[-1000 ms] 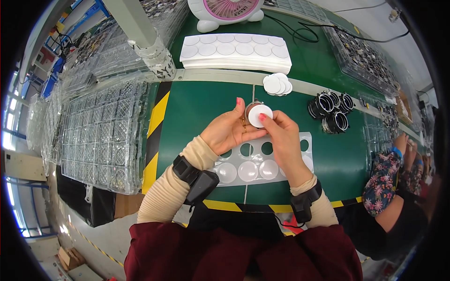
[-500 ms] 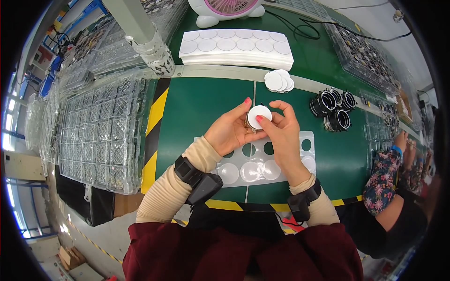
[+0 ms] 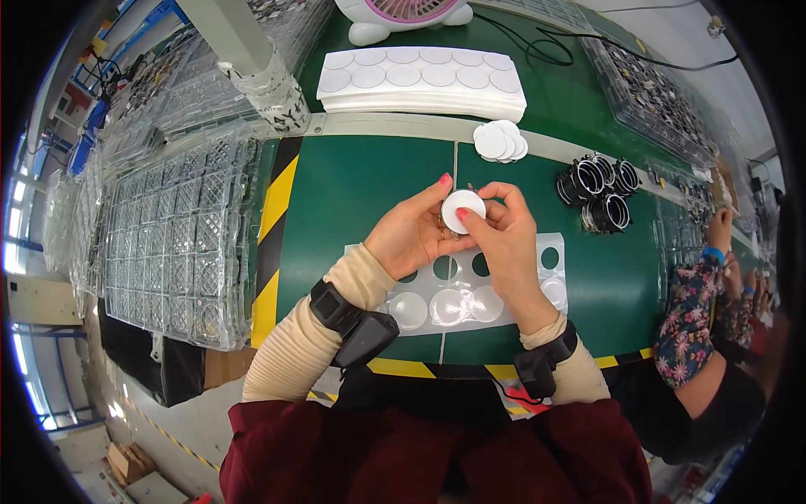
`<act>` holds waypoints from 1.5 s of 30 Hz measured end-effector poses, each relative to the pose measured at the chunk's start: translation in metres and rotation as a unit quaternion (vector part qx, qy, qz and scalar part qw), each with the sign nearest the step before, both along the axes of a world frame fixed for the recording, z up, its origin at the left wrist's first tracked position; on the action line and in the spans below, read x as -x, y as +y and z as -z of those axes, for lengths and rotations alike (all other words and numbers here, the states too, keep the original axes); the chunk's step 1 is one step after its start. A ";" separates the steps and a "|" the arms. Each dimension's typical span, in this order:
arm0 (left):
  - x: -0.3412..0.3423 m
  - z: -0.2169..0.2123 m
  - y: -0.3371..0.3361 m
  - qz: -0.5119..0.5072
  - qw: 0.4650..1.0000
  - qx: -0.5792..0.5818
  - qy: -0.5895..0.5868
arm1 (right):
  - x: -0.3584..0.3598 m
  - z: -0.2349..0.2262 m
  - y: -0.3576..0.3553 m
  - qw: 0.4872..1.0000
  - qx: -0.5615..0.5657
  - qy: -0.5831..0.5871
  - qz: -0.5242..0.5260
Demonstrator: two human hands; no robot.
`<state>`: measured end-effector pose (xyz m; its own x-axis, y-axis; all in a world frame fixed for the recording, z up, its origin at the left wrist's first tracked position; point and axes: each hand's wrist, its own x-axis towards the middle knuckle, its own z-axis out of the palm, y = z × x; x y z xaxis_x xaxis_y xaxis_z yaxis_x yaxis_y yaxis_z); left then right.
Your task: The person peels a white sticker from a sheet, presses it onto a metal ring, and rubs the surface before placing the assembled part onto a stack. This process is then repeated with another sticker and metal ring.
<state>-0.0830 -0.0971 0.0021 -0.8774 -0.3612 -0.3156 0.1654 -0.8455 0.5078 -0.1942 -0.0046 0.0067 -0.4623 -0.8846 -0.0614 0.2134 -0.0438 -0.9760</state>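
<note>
A small round part (image 3: 458,203) with a white disc on its face and a thin metallic rim is held up over the middle of the green table. My left hand (image 3: 399,231) grips it by the edge from the left, fingers curled underneath. From the right, my right hand (image 3: 510,244) pinches it, the thumb pressed on the white disc and the other fingers bent behind the rim. Beneath both hands lies a translucent sticker sheet (image 3: 430,323), with punched holes along its far row and round stickers along its near row; the hands partly cover it.
Loose white discs (image 3: 500,142) lie beyond my hands, in front of a stack of white sticker sheets (image 3: 420,97). Several black ring-shaped parts (image 3: 604,212) stand at the right. Clear plastic trays (image 3: 172,244) are piled left. A co-worker's sleeved arm (image 3: 690,311) reaches in at right.
My hands and the round part stay almost in place, the right thumb still on the disc. The co-worker's hand at the right has moved a little farther away.
</note>
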 end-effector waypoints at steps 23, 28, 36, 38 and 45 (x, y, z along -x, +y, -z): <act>-0.006 -0.008 0.002 0.007 1.000 0.005 0.020 | -0.019 0.001 -0.008 0.995 0.042 0.092 0.018; -0.002 -0.011 0.005 0.020 1.000 0.011 0.015 | -0.001 0.005 -0.005 0.999 -0.020 0.029 -0.032; -0.007 -0.003 0.002 0.023 0.999 0.025 0.009 | -0.005 0.003 -0.004 0.992 -0.015 0.106 -0.072; -0.007 -0.005 0.001 0.025 0.999 0.036 0.012 | -0.007 0.001 -0.001 0.993 -0.005 0.090 -0.078; -0.006 -0.012 -0.003 0.008 0.999 0.031 0.015 | -0.004 -0.009 0.003 0.992 -0.008 0.059 -0.108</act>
<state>-0.0768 -0.0996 0.0138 -0.8923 -0.3651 -0.2655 0.1683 -0.8148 0.5548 -0.1905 -0.0012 0.0158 -0.2671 -0.9631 -0.0334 0.1000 0.0068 -0.9950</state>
